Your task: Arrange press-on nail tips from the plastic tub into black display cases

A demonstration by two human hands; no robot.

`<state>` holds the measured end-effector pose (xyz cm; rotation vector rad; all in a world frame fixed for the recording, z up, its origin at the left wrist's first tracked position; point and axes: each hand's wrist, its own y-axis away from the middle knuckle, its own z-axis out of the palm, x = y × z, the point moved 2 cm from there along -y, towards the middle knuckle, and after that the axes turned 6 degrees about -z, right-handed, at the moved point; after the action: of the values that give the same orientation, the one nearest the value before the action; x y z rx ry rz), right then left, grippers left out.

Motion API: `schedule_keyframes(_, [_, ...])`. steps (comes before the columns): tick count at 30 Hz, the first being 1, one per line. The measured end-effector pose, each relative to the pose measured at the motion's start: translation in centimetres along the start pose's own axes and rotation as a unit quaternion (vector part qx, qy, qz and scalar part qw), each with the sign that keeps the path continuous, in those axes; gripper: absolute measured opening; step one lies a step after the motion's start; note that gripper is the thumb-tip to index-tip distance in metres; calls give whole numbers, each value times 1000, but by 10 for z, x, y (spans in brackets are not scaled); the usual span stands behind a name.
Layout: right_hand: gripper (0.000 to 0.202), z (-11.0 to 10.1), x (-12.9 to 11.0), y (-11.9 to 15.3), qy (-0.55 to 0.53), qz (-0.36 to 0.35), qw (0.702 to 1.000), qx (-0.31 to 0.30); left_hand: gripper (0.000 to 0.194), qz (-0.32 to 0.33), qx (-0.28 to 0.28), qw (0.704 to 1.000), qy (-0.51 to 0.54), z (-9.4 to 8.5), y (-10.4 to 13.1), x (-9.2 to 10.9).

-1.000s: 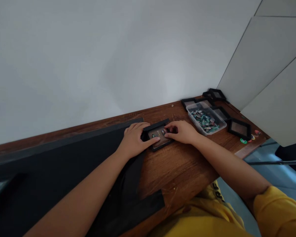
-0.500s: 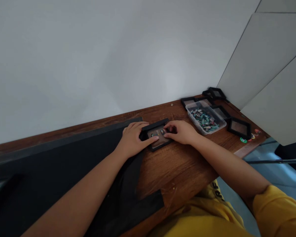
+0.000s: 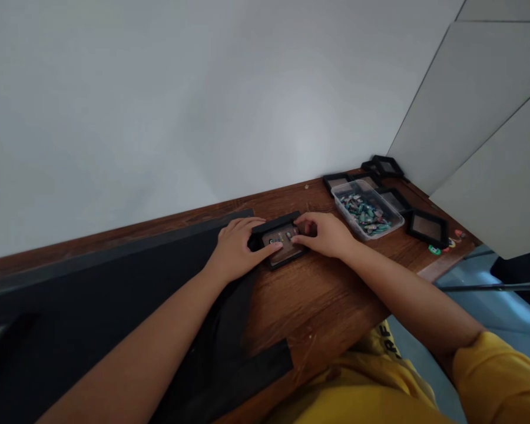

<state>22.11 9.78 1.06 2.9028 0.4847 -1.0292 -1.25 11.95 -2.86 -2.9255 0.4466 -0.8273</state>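
A small black display frame (image 3: pixel 287 261) lies on the wooden table, its clear pane showing several small greenish pieces (image 3: pixel 288 235). My left hand (image 3: pixel 237 247) wraps the frame's left side, fingers over the far corner and thumb resting across the pane. From the right, my right hand (image 3: pixel 324 234) closes on the opposite side, thumb and curled index finger at the frame's edge beside the pieces. Whether a tiny piece sits between those right fingertips is hidden. To the right of that hand stands a clear plastic tub (image 3: pixel 384 234) filled with small green and reddish pieces (image 3: pixel 365 213).
Several more black frames (image 3: pixel 446 238) lie around the tub. Round coloured stickers or discs (image 3: pixel 433 249) are near the table's (image 3: pixel 318 294) right end. A black mat (image 3: pixel 115 294) covers the left side. A white wall (image 3: pixel 247 106) rises along the back.
Both hands stay almost in place on the frame. The view shifts very slightly, and the glare on the pane has lessened, so the small pieces show more clearly.
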Motion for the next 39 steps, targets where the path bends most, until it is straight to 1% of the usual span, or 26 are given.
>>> schedule_keyframes(9, [37, 0, 4, 0, 4, 7, 1000, -8, 68, 0, -5, 1000, -10, 1, -1, -2])
schedule_keyframes(17, [24, 0, 5, -1, -13, 7, 1000, -15, 67, 2, 4, 1000, -9, 2, -1, -3])
schedule_keyframes(25, [29, 1, 5, -2, -24, 21, 999, -24, 67, 0, -1, 1000, -9, 1, -1, -1])
schedule_keyframes(33, [25, 0, 0, -1, 6, 16, 1000, -20, 65, 2, -5, 1000, -9, 1, -1, -1])
schedule_keyframes(39, [28, 0, -2, -1, 23, 7, 999, -29, 65, 6, -1, 1000, -7, 1, -1, -3])
